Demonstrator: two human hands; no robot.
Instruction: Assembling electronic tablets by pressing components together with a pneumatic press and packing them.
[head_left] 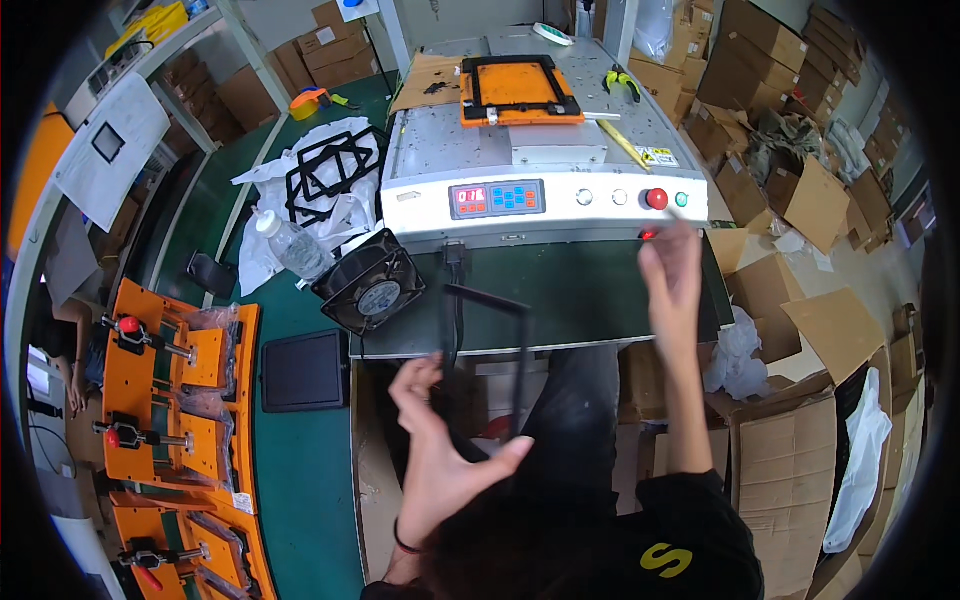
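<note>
My left hand (445,445) grips a thin black rectangular frame (522,350) between thumb and fingers, held upright over my lap at the bench edge. My right hand (672,270) is raised before the right end of the white machine's front panel (420,208), close to a red-lit switch (648,235). Motion smears its fingers, so I cannot tell if they touch anything. On top of the machine lies an orange plate (515,88) with a black frame on it. Further black frames (330,170) lie on white plastic at the left.
A black fan (370,285), a clear bottle (290,245) and a dark flat tray (305,370) stand on the green bench. Orange clamp fixtures (180,370) line its left side. Cutters (622,85) lie on the machine. Cardboard boxes (785,470) crowd the right. Another person's hand (77,390) shows far left.
</note>
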